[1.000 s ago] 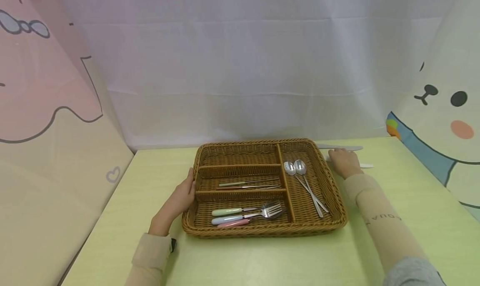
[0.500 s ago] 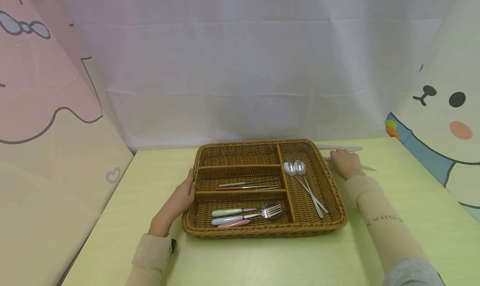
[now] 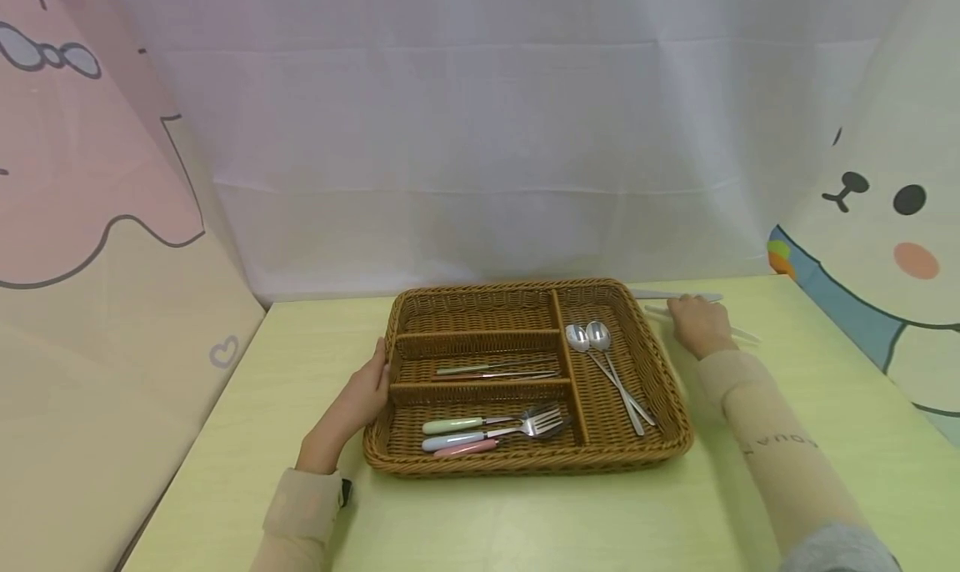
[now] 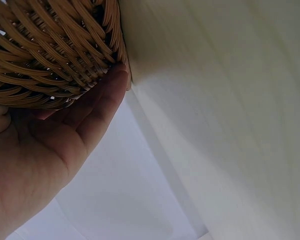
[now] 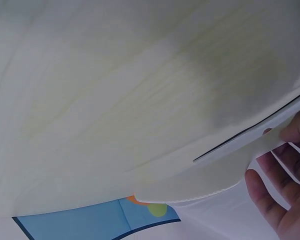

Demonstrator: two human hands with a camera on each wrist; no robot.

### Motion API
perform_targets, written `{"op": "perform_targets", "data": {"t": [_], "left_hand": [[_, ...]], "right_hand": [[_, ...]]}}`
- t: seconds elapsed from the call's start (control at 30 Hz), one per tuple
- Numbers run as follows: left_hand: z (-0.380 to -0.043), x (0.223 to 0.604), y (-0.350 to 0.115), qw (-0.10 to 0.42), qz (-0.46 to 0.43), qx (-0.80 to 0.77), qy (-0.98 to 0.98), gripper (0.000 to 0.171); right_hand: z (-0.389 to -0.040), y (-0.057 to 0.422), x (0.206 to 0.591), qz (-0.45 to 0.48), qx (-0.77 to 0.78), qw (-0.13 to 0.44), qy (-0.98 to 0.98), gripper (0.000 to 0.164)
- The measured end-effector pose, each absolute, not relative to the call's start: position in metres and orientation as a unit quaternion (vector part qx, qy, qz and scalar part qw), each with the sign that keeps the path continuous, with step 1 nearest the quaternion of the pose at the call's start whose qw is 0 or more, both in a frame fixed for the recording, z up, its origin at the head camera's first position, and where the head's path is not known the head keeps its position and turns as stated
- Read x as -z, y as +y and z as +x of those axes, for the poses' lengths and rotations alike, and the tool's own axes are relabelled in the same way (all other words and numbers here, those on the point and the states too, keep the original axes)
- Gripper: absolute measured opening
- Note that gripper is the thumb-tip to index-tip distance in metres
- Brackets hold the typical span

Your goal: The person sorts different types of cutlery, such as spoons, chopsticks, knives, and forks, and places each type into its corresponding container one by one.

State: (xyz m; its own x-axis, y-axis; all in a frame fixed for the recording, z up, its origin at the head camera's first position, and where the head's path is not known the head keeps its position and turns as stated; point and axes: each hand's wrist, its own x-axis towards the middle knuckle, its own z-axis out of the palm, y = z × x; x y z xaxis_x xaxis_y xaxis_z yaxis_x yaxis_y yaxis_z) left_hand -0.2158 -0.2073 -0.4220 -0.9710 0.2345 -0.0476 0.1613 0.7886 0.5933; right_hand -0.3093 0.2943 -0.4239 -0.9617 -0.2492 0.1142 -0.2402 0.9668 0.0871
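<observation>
A brown wicker cutlery basket with compartments sits on the table. My left hand lies against its left end; in the left wrist view the extended fingers touch the woven outer wall. Beyond the basket's right side, my right hand pinches a table knife between thumb and fingers. Its pale, serrated blade shows in the right wrist view. A second knife lies behind it along the table's back edge, partly hidden by the hand in the head view.
Two crossed spoons lie in the right compartment. The front one holds a blue-handled fork between green-handled and pink-handled pieces. Two thin metal pieces lie in the middle compartment. A white curtain hangs behind the table.
My right hand has shifted slightly right with the knife, whose tip has swung a little right and nearer to me. My left hand and the basket stay in place.
</observation>
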Motion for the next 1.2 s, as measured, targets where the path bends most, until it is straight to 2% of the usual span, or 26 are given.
{"op": "perform_targets", "data": {"t": [0.4, 0.6, 0.9, 1.2], "left_hand": [[-0.215, 0.422, -0.209, 0.061, 0.102, -0.310, 0.943, 0.054], [-0.216, 0.423, -0.209, 0.064, 0.098, -0.310, 0.944, 0.054], [-0.217, 0.423, -0.209, 0.061, 0.102, -0.306, 0.945, 0.054], [-0.218, 0.424, -0.208, 0.052, 0.105, -0.299, 0.947, 0.054]], "right_hand": [[-0.300, 0.287, 0.402, 0.117, 0.020, 0.099, -0.988, 0.009], [-0.297, 0.284, 0.394, 0.115, 0.022, 0.100, -0.988, 0.011], [-0.293, 0.275, 0.382, 0.131, 0.028, 0.141, -0.981, 0.011], [-0.289, 0.257, 0.367, 0.142, 0.037, 0.146, -0.978, 0.012]]}}
